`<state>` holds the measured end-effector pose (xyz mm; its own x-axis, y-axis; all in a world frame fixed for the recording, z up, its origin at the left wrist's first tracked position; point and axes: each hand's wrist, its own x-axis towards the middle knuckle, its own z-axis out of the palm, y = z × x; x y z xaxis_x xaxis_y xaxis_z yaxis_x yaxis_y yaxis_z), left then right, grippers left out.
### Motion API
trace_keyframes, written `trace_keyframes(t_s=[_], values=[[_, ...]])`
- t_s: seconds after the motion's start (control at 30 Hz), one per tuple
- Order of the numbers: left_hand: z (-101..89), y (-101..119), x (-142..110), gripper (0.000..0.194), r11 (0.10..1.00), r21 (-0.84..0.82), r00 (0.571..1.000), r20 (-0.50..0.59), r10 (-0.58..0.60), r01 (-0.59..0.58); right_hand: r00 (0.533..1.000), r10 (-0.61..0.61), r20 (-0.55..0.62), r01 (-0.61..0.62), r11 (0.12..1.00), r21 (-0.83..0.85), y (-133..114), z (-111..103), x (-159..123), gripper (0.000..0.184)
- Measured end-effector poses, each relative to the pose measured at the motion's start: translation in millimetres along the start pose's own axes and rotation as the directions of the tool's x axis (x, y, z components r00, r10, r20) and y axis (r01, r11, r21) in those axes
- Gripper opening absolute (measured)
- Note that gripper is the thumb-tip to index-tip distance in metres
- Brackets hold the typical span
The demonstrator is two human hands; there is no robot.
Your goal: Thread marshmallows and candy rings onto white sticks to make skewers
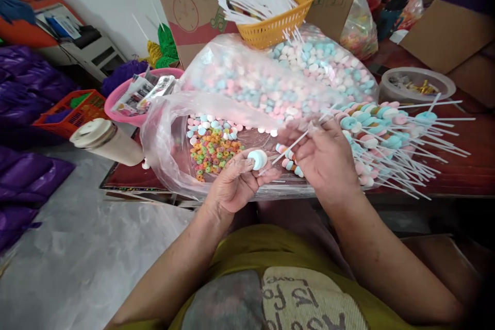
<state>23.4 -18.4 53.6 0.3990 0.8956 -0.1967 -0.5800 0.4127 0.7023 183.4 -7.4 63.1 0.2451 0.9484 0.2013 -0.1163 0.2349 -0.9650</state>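
Observation:
My left hand [242,175] pinches a pale blue and white marshmallow [257,160] between thumb and fingers. A thin white stick [291,146] runs slantwise from my right hand [328,157], its lower end close to the left fingers. The right thumb and fingers are closed on the stick's upper part. Just left of the hands lie small orange, yellow and green gummy rings [214,152] on clear plastic. Between the hands, partly hidden by the right one, are threaded marshmallow skewers [290,160].
A big clear bag of pastel marshmallows [247,82] spreads behind the hands. On top sits a yellow basket [270,31] of white sticks. Finished marshmallow skewers [386,139] pile at the right. A tumbler [110,142] and pink basin [131,116] stand left, a round tub [417,85] right.

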Motion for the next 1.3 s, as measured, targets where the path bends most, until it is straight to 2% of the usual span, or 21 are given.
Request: trace_keyframes(t_s=[0.07, 0.1, 0.13, 0.17, 0.2, 0.23, 0.27, 0.3, 0.37, 0.43, 0.5, 0.57, 0.63, 0.67, 0.7, 0.8, 0.9, 0.97, 1.03, 1.17, 1.3], values=[[-3.0, 2.6, -0.6, 0.022, 0.998, -0.048, 0.998, -0.051, 0.027, -0.030, 0.997, -0.023, 0.075, 0.044, 0.956, -0.291, -1.9, -8.9, -10.2, 0.027], [-4.7, 4.1, -0.5, 0.020, 0.996, -0.073, 0.996, -0.077, 0.039, -0.045, 0.986, -0.048, 0.162, 0.120, 0.873, -0.473, -4.1, -13.3, -16.1, 0.029], [-6.1, 5.6, -0.3, 0.018, 0.994, -0.093, 0.994, -0.100, 0.047, -0.057, 0.967, -0.159, 0.200, 0.251, 0.734, -0.631, -7.0, -16.5, -21.7, 0.029], [-7.1, 6.9, -0.1, 0.018, 0.992, -0.108, 0.992, -0.116, 0.052, -0.065, 0.923, -0.296, 0.248, 0.379, 0.574, -0.726, -10.4, -18.1, -26.4, 0.024], [-7.5, 7.9, -0.1, 0.018, 0.991, -0.119, 0.991, -0.123, 0.053, -0.068, 0.842, -0.424, 0.333, 0.506, 0.410, -0.759, -13.8, -17.8, -29.5, 0.016], [-7.6, 8.5, -0.3, 0.018, 0.989, -0.127, 0.991, -0.121, 0.054, -0.070, 0.754, -0.499, 0.427, 0.599, 0.256, -0.759, -16.8, -15.6, -30.8, 0.013], [-7.4, 9.0, -0.8, 0.019, 0.988, -0.135, 0.992, -0.112, 0.055, -0.070, 0.669, -0.518, 0.533, 0.677, 0.130, -0.724, -18.9, -12.2, -30.2, 0.018], [-7.3, 9.3, -1.5, 0.020, 0.988, -0.141, 0.994, -0.098, 0.056, -0.070, 0.598, -0.487, 0.637, 0.743, 0.038, -0.668, -19.7, -8.4, -28.2, 0.023], [-8.5, 10.2, -3.4, 0.020, 0.987, -0.148, 0.996, -0.074, 0.056, -0.066, 0.512, -0.354, 0.783, 0.828, -0.040, -0.560, -17.6, -3.0, -22.9, 0.027], [-12.5, 11.9, -4.5, 0.020, 0.987, -0.144, 0.995, -0.087, 0.053, -0.065, 0.480, -0.278, 0.832, 0.863, -0.023, -0.505, -13.3, -3.6, -20.9, 0.030], [-18.5, 13.6, -4.0, 0.021, 0.990, -0.115, 0.989, -0.137, 0.060, -0.076, 0.525, -0.304, 0.795, 0.841, 0.043, -0.539, -10.3, -8.9, -24.8, 0.032], [-23.6, 13.3, -1.8, 0.023, 0.994, -0.041, 0.975, -0.203, 0.093, -0.104, 0.603, -0.344, 0.719, 0.794, 0.174, -0.582, -9.9, -14.2, -32.6, 0.033], [-25.5, 9.8, 1.1, 0.025, 0.986, 0.075, 0.951, -0.263, 0.162, -0.148, 0.673, -0.332, 0.661, 0.740, 0.296, -0.604, -10.2, -15.3, -40.3, 0.033], [-25.0, 7.1, 2.4, 0.027, 0.974, 0.141, 0.936, -0.283, 0.209, -0.175, 0.695, -0.310, 0.649, 0.719, 0.319, -0.618, -9.8, -13.9, -43.3, 0.034], [-23.8, 4.0, 3.3, 0.027, 0.956, 0.206, 0.918, -0.295, 0.265, -0.209, 0.713, -0.282, 0.642, 0.701, 0.308, -0.643, -9.0, -11.7, -45.4, 0.035], [-19.5, -4.6, 3.9, 0.025, 0.880, 0.371, 0.877, -0.260, 0.405, -0.297, 0.787, -0.125, 0.604, 0.617, 0.162, -0.770, -5.7, -3.4, -47.6, 0.039], [-19.3, -9.6, 3.5, 0.024, 0.834, 0.441, 0.864, -0.214, 0.456, -0.331, 0.859, 0.095, 0.502, 0.502, 0.029, -0.864, -7.6, 2.6, -47.3, 0.041], [-21.7, -10.8, 3.6, 0.027, 0.833, 0.444, 0.868, -0.204, 0.453, -0.330, 0.866, 0.198, 0.459, 0.473, -0.024, -0.881, -12.3, 5.6, -46.9, 0.043], [-24.2, -10.8, 4.0, 0.031, 0.838, 0.443, 0.879, -0.193, 0.435, -0.317, 0.858, 0.251, 0.447, 0.473, -0.047, -0.880, -17.4, 8.1, -46.7, 0.046], [-24.4, -8.8, 3.7, 0.033, 0.833, 0.482, 0.893, -0.196, 0.406, -0.273, 0.857, 0.295, 0.423, 0.461, -0.071, -0.884, -23.0, 9.4, -48.1, 0.049], [-19.9, -7.9, 2.0, 0.028, 0.799, 0.555, 0.878, -0.234, 0.418, -0.232, 0.854, 0.286, 0.435, 0.468, -0.056, -0.882, -23.2, 5.1, -54.0, 0.046]])
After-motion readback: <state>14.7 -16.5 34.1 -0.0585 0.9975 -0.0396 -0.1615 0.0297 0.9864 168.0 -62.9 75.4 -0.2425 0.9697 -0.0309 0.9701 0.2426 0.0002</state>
